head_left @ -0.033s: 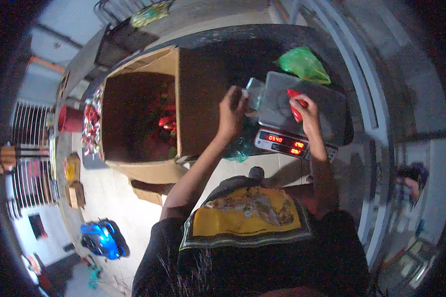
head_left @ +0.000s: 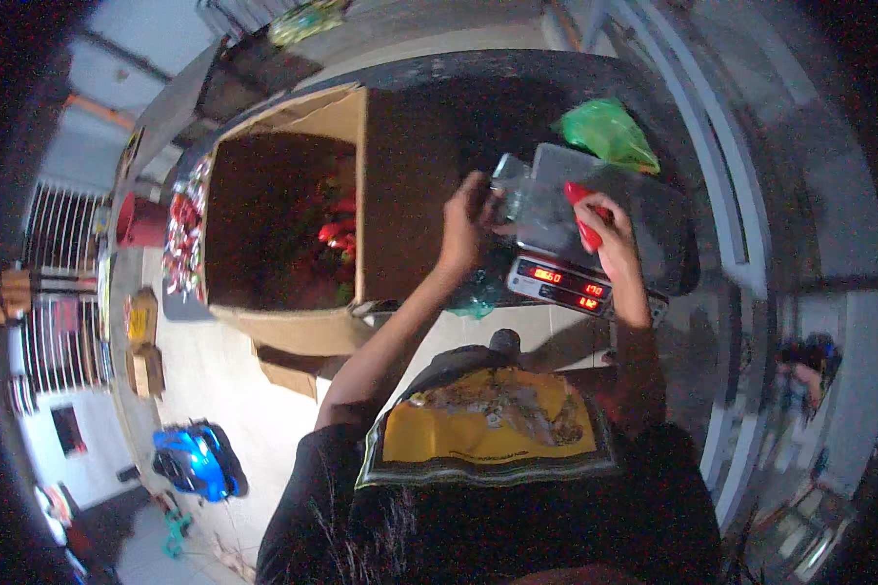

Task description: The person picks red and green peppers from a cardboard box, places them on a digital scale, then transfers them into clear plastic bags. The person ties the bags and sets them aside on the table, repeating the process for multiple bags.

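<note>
A red, elongated, tapering thing [head_left: 589, 232] is pinched in my right hand [head_left: 610, 234], just over the plate of a digital scale [head_left: 553, 205]. Whether it touches the plate I cannot tell. My left hand [head_left: 468, 219] is at the scale's left edge, its fingers bent and closed at some clear plastic [head_left: 510, 180], whose exact shape is unclear. Red digits glow on the scale's front panel [head_left: 559, 284]. To the left, a large cardboard box [head_left: 362, 195] lies open toward the right, with shiny red and green things [head_left: 338, 234] inside its dark interior.
A green plastic bag [head_left: 607, 132] rests behind the scale on the dark table [head_left: 517, 73]. Thin greenish plastic [head_left: 473, 298] hangs at the near edge. Left of the box are small colourful wrapped pieces [head_left: 182, 229] and a red bucket [head_left: 140, 220]. A blue shiny object [head_left: 195, 461] stands on the floor.
The scale's lit digits differ. The whole view has shifted slightly; both hands keep nearly the same places at the scale.
</note>
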Demonstrator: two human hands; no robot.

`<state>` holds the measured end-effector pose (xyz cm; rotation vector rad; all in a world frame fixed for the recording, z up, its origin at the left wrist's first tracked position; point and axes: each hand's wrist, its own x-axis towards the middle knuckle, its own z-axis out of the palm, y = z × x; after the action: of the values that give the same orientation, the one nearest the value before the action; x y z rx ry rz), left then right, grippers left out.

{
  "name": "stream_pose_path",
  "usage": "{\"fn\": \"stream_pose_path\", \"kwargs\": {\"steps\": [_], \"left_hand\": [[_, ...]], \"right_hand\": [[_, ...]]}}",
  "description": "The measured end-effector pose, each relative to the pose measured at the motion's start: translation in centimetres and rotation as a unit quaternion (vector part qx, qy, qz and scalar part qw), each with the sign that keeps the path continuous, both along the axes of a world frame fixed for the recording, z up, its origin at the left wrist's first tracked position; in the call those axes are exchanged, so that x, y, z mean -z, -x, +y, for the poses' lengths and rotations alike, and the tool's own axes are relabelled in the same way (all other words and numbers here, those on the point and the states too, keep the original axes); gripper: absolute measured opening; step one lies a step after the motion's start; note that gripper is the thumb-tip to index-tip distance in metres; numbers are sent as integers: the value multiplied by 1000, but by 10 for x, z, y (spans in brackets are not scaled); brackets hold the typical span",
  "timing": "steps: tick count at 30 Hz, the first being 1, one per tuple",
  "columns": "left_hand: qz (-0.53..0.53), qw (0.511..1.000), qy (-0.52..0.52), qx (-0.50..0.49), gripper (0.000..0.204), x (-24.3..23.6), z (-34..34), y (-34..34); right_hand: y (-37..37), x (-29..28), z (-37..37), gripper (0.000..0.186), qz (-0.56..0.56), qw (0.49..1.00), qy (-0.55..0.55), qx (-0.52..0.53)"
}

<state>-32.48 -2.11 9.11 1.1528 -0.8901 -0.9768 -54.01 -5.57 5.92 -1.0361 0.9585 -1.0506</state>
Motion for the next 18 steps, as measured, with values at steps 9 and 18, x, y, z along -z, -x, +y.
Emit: {"fn": "stream_pose_path", "kwargs": {"steps": [9,18], "left_hand": [[-67,975,-79,196,38,-11,50,-7],[1,993,-38,109,4,-65,55,-53]], "right_hand": [[-75,45,45,27,-241,907,-344,-38],[-108,-58,75,29,422,838,334,-95]]}}
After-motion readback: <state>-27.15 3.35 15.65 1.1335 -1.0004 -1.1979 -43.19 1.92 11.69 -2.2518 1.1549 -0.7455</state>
